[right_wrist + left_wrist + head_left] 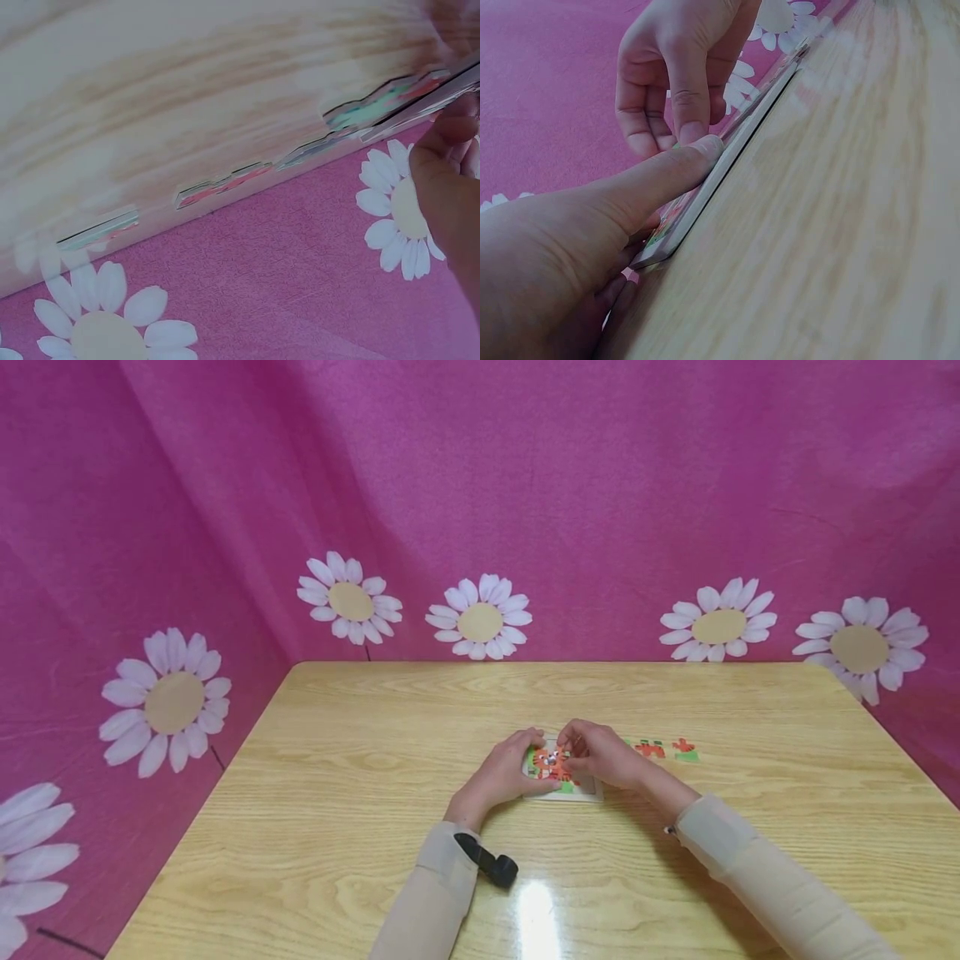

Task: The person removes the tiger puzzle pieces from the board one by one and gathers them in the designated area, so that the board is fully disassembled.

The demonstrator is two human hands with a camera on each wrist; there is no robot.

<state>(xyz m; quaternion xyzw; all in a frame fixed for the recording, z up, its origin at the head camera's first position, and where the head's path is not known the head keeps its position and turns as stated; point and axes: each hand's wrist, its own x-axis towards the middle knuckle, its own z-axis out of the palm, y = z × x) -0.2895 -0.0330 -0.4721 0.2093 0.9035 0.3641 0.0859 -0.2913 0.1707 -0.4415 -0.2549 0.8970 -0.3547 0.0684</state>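
A small jigsaw puzzle board lies on the table, its picture of an orange animal partly filled in on the left. My left hand grips the board from its left side, the thumb on the near edge and the fingers round toward the far edge. Over the middle of the board, my right hand pinches a puzzle piece, mostly hidden by the fingers; a bit of green shows at the fingertips in the left wrist view. In that view the left thumb lies close to the right hand's fingertips.
Loose orange and green puzzle pieces lie on the wooden table to the right of the board. In the right wrist view, several pieces show in a row. A pink curtain with white daisies hangs behind the table.
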